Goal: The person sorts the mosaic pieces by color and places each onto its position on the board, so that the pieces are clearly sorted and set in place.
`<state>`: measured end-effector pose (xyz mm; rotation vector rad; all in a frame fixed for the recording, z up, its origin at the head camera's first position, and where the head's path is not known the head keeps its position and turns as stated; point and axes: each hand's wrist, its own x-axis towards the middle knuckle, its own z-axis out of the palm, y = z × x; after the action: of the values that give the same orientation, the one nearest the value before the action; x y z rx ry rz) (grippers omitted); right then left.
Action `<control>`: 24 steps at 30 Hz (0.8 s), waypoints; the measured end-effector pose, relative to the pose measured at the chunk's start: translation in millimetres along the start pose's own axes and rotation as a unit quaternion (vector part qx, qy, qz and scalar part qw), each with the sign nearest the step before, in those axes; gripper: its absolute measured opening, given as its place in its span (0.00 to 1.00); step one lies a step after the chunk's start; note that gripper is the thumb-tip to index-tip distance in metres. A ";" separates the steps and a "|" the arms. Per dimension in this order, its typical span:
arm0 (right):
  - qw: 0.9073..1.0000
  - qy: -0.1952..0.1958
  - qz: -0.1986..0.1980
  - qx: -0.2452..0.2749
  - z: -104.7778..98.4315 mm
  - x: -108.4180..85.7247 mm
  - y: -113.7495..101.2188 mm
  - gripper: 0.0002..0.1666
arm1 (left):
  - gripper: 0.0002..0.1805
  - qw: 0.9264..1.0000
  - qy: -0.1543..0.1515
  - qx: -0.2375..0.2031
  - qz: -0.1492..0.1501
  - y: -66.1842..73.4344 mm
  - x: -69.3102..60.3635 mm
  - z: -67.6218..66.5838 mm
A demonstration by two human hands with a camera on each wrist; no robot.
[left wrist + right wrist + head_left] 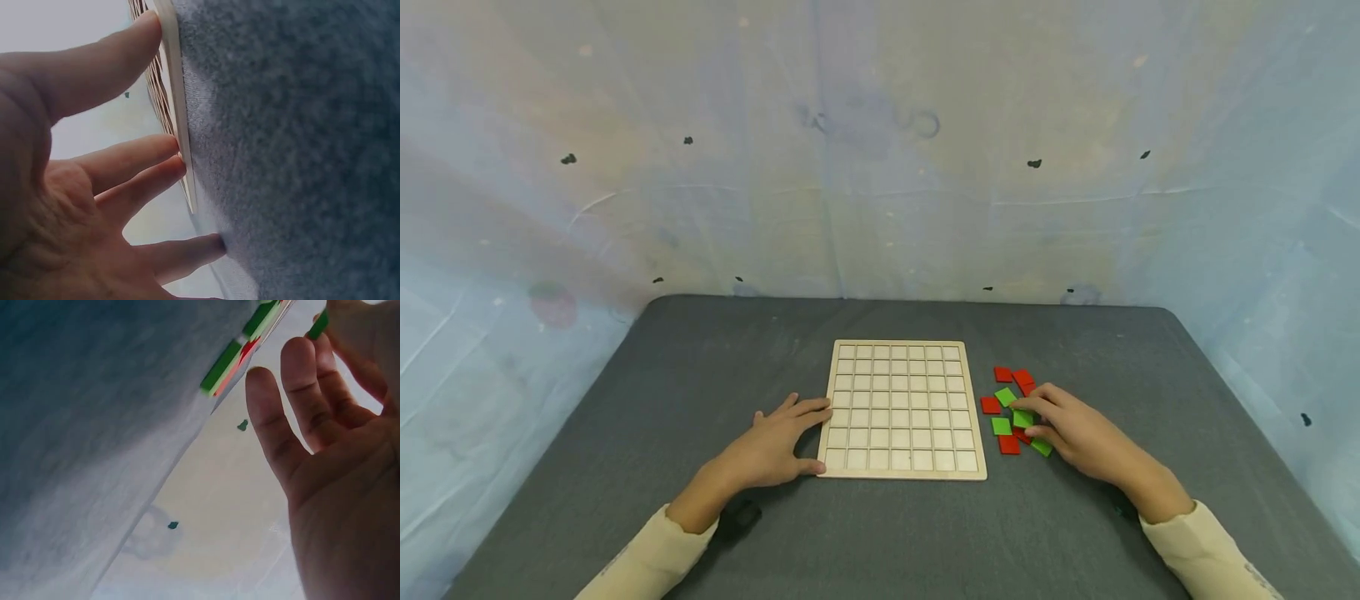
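Observation:
A wooden grid board [901,475] with square cells lies on the dark table. The left hand [767,450] touches its left edge, fingers spread; in the left wrist view the thumb and two fingertips of that hand [81,169] meet the board's rim [178,94]. To the board's right lie several red tiles [990,405] and green tiles [1002,426], some overlapping. Over them, the right hand [1082,437] pinches a green tile [1022,418]. In the right wrist view this hand [344,462] holds the green tile [319,325] between thumb and finger, while other green tiles [220,367] lie on the table.
The dark grey table [880,542] extends around the board, its far edge meeting a pale patterned cloth [880,167] that hangs behind and at both sides. Small dark spots mark the cloth. A dark round shape [745,512] shows beneath the left wrist.

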<state>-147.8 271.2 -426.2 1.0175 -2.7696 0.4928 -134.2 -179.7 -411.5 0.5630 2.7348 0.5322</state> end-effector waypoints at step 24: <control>0.998 -0.028 -0.014 0.046 6.0 53.2 -32.9 0.22 | 0.45 1.000 -0.006 0.000 0.012 1.4 -3.1 0.0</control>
<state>-166.9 213.5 -410.2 1.1060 -2.8009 0.6009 -131.1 -179.8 -410.2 0.5963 2.7207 0.5338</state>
